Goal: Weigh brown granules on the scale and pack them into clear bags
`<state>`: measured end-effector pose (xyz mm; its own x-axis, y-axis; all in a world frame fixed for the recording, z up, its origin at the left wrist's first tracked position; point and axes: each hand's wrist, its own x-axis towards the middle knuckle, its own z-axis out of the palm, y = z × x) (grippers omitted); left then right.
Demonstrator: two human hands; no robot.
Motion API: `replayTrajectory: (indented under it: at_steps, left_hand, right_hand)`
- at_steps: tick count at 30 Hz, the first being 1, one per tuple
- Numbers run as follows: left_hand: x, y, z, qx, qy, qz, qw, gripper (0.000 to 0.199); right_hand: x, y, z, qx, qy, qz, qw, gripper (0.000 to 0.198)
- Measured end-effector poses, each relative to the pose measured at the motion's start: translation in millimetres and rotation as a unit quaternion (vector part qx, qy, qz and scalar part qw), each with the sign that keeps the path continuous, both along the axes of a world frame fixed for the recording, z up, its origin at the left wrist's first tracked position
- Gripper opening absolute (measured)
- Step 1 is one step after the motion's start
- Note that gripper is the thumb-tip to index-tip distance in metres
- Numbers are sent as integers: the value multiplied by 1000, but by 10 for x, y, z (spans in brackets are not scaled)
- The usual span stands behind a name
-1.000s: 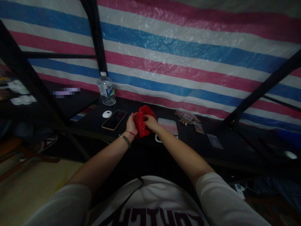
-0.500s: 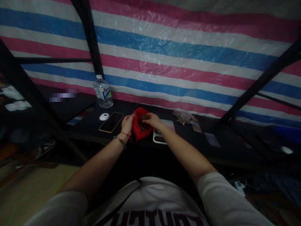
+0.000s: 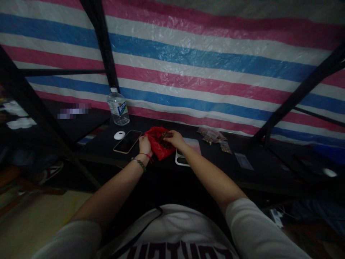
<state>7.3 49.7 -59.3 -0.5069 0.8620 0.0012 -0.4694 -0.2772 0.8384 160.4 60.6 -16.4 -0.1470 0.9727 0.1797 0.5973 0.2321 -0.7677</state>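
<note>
My left hand is closed on the left edge of a red plastic bag, which lies with its mouth spread apart on the black table. Inside it sit small brown pieces, too small to name. My right hand reaches into the bag's mouth from the right, its fingers bent down into the brown pieces; whether it grips any of them is hidden. Partly under my right forearm is a white kitchen scale, beside the bag.
A phone, a white round case and a clear plastic bottle stand left. To the right lie several small filled zip bags and a flat clear bag. Black metal posts frame the table before a striped sheet.
My left hand has pulled the bag's edge a little to the left, and the mouth is wider. My right hand stays in the brown pieces.
</note>
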Motion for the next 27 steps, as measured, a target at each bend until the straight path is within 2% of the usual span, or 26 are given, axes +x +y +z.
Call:
replayTrajectory:
  at_steps: [4,13,17,21,24,27]
  left_hand:
    - [91,18,-36,-6,-55,26,998,18]
    - [30,-4,-35,-9,-9,7,1000,19]
    - [7,-64,24,-4,69,17,997,23]
    - [-41,-73,29,6,183,35,982,30]
    - [-84,-66,26,9,279,59,959,42]
    - [-95,-147,94,43,389,92,916,50]
  right_hand:
    - [-19,9,-33,-5,14,21,1000,40]
    - [79,-13,-64,35,-11,20,999,39]
    - [213,-83,1,33,-12,0,999,42]
    - [503,-131,81,42,-49,-29,998,39]
    - [797,-163,95,53,-85,-79,992,40]
    - [1065,-207,63,57,-116,-126,984,43]
